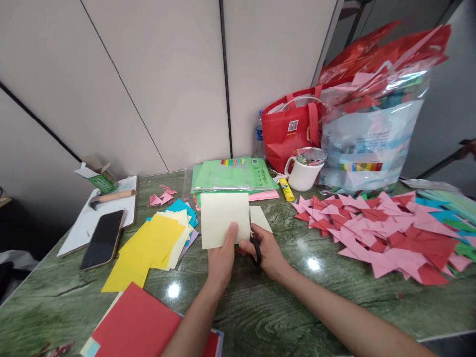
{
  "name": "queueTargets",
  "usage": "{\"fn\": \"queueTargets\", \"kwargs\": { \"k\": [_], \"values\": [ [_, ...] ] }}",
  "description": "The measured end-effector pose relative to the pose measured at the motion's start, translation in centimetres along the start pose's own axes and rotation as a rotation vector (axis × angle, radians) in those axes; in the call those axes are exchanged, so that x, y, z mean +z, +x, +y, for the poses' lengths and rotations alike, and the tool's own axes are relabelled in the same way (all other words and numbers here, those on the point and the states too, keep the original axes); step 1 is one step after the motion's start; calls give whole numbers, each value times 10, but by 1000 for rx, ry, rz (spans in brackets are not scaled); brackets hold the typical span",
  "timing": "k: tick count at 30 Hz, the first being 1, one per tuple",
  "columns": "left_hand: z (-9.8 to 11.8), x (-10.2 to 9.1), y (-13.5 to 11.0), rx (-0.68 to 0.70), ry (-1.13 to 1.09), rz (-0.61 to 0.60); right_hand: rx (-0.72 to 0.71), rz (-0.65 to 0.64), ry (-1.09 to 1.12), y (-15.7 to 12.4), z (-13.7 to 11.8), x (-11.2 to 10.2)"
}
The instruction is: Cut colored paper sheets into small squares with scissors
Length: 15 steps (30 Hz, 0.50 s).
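Observation:
My left hand (225,243) pinches a cream sheet of paper (221,215) near its lower edge, thumb on top. In my right hand (266,245) is a pair of scissors with black handles (256,252), at the right edge of that sheet. The blades are mostly hidden by the paper and fingers. Just beyond the scissors lies a smaller cream piece (261,218); whether it is fully separate from the sheet I cannot tell. Left of my left hand are yellow sheets (148,243), fanned over cream, blue and purple ones.
Folded pink and red paper pieces (383,228) are heaped at right. Behind stand a white mug (303,176), yellow glue stick (286,190), red bag (286,131) and stuffed plastic bag (368,139). Green paper packs (234,176), a phone (104,238), hammer (111,197) and red sheets (137,325) lie around.

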<state>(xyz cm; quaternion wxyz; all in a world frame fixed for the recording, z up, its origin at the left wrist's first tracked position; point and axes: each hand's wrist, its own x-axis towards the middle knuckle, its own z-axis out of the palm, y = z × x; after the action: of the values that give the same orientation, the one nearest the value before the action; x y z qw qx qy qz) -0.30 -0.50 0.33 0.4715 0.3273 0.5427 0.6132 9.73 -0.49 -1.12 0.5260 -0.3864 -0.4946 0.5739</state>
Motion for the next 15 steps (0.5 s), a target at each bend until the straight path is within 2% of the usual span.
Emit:
{"fn": "queueTargets", "kwargs": {
  "k": [4, 9, 12, 15],
  "values": [
    [0, 1, 2, 10, -46, 39, -7, 56, 7, 0, 0, 1],
    [6, 0, 8, 68, -188, 109, -84, 229, -20, 3, 0, -4],
    [9, 0, 8, 88, -208, 94, -203, 310, -233, 4, -3, -7],
    [11, 0, 8, 94, -192, 111, -309, 313, -596, 4, -3, -11]
  ]
}}
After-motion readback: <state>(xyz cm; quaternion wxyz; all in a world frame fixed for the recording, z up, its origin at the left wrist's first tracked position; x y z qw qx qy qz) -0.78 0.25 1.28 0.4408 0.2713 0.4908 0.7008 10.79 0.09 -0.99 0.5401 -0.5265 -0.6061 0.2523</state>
